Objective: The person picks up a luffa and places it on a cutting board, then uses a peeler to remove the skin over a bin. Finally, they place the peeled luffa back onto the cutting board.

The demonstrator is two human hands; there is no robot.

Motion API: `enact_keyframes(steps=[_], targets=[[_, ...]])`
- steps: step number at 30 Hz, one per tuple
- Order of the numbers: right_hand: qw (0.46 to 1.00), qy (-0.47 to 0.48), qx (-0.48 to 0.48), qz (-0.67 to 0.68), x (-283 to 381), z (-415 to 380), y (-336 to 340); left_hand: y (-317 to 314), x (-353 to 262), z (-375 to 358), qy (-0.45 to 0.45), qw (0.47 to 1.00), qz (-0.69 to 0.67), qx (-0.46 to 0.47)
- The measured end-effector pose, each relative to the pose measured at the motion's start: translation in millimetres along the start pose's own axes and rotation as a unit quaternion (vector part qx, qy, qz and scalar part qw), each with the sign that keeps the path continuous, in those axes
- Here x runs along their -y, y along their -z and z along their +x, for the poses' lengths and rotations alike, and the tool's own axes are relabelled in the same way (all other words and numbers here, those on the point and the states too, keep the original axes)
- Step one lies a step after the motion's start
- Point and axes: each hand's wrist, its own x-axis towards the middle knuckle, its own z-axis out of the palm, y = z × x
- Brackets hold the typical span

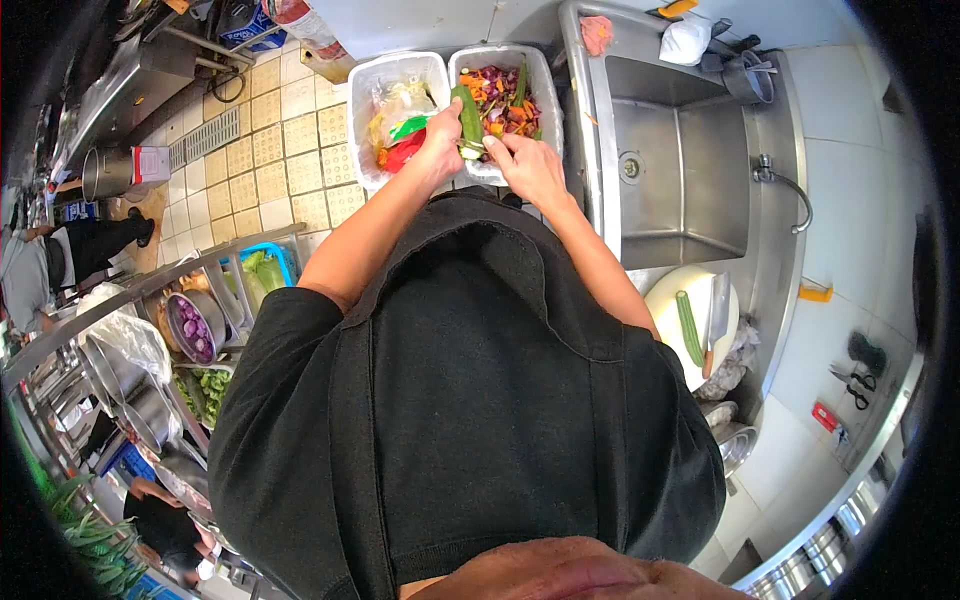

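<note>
A dark green cucumber (466,112) is gripped near its middle by my left hand (442,140), over the two bins. Its lower end shows a pale, cut or peeled patch. My right hand (530,170) is closed beside that lower end, fingertips close to it; what it holds, if anything, cannot be made out. Beneath lies a bin (549,90) of vegetable scraps in purple, orange and green. The bin to its left (362,95) contains plastic bags and other waste. On a round white cutting board (665,300) rest another cucumber (689,325) and a knife (717,318).
To the right is a steel sink (690,220) with a tap (768,172). A rack at left carries a pot of purple onions (190,328) and a blue basket of greens (262,270). Another person (40,265) stands at far left; one more (165,520) is at lower left.
</note>
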Motion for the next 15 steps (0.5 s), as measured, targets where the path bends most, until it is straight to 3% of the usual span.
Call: enact_keyframes(steps=[11, 15], targets=[[0.991, 0.044, -0.099, -0.081, 0.7, -3.7, -4.3, -9.5, 1.1, -0.9, -0.023, 0.998, -0.024, -0.052], [0.990, -0.004, -0.078, -0.115, -19.8, 19.9, -15.3, -2.2, 12.2, 7.3, 0.036, 0.999, 0.033, -0.023]])
